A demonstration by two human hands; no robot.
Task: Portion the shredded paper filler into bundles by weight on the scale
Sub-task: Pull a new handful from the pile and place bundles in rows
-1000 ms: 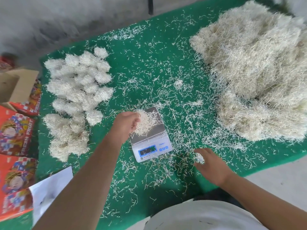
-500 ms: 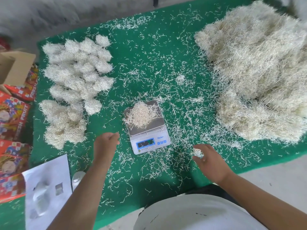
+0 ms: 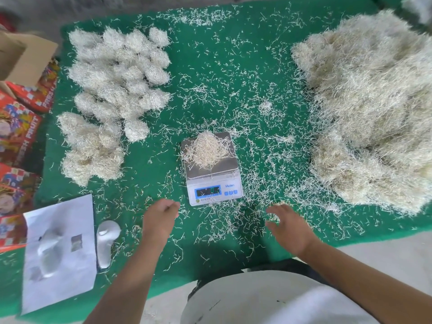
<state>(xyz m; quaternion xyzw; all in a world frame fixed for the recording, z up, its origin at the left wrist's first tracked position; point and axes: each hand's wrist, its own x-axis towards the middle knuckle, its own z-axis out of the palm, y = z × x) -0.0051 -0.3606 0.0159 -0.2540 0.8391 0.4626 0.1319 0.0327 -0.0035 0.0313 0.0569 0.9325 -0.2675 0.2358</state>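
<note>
Green felt covers the table [image 3: 210, 73], and the small digital scale [image 3: 212, 181] stands near the middle of its front edge. A loose tuft of shredded paper [image 3: 205, 149] lies on the steel pan, and some of its strands hang over the pan's left edge. The left hand [image 3: 160, 217] hovers just left of the scale's front with fingers loosely curled; it seems to hold nothing. The right hand [image 3: 288, 226] is spread flat over the scattered strands near the front edge, with fingers relaxed and no grip.

The big unsorted pile [image 3: 371, 108] fills the right side, and the finished bundles [image 3: 112, 90] lie toward the back left corner.

I judge that the risks are these: overhanging strands may touch the felt and falsify the reading, which is too blurred to read here. A careless grab could also shed strands from the portion.
</note>
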